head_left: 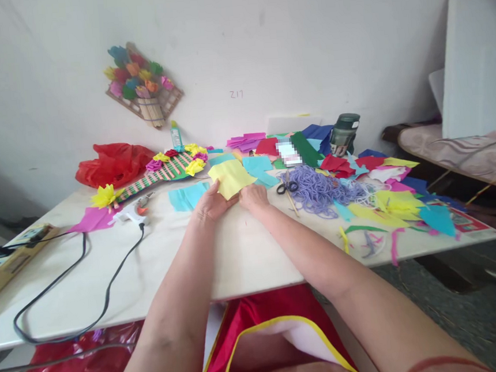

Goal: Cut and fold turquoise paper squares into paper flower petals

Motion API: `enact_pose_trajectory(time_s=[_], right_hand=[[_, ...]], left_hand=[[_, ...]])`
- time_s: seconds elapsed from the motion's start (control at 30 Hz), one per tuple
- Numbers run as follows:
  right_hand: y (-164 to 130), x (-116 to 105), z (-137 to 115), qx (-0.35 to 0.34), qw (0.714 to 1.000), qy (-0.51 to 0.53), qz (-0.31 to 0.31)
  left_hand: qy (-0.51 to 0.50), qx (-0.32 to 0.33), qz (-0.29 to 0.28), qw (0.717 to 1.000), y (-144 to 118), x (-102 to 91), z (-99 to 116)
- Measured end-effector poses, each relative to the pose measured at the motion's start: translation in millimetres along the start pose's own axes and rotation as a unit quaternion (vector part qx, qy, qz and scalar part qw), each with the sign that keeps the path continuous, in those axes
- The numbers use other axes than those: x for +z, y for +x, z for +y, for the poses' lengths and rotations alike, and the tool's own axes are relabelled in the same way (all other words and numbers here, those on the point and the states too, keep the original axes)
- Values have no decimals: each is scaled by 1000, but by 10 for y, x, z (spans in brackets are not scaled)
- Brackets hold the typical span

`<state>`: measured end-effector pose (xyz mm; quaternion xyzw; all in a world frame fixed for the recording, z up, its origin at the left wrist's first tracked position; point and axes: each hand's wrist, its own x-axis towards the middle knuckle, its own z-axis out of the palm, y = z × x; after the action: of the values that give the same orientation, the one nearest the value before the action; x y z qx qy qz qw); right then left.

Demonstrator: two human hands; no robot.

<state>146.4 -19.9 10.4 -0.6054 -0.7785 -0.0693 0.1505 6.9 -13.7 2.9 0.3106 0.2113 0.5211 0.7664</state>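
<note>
A square of yellow crepe paper (231, 176) is held up over the white table (254, 255). My left hand (213, 205) grips its left lower edge, thumb in front and fingers behind. At its lower right corner my right hand (254, 198) is closed, with the fingertips partly hidden. Light blue paper pieces (188, 197) lie to the left of and behind the yellow sheet. Right of my right hand are scissors (287, 187) with dark handles and a tangle of purple yarn (320, 188).
A white glue gun (133, 213) with a black cord lies left, near a power strip (15, 252). Behind it stands a guitar-shaped craft (164, 173) with paper flowers, and a red plastic bag (111, 163). Coloured paper scraps (388, 205) and a dark bottle (345, 134) are at right.
</note>
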Motion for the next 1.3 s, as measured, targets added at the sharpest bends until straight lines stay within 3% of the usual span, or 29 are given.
enact_pose_trajectory(time_s=[0.17, 0.37, 0.57, 0.67, 0.83, 0.9, 1.1, 1.3], right_hand=[[-21, 2, -101, -56, 998, -7, 6], [-32, 55, -233, -114, 993, -10, 13], [-72, 38, -288, -115, 993, 19, -13], [-84, 25, -268, -86, 995, 46, -10], [7, 116, -129, 38, 995, 91, 6], [48, 165, -67, 46, 993, 107, -6], [56, 206, -34, 37, 992, 113, -42], [14, 155, -48, -35, 994, 101, -35]], left_hand=[[13, -12, 12, 1000, 19, 33, -18], [20, 6, 95, 995, 25, 154, -69], [28, 32, 167, 985, 71, 160, -137], [34, 41, 196, 979, 115, 113, -152], [65, 69, 219, 971, 145, 77, -139], [74, 80, 229, 967, 144, 78, -134], [36, 82, 233, 968, 126, 47, -86], [-41, 37, 147, 988, 91, -7, -36]])
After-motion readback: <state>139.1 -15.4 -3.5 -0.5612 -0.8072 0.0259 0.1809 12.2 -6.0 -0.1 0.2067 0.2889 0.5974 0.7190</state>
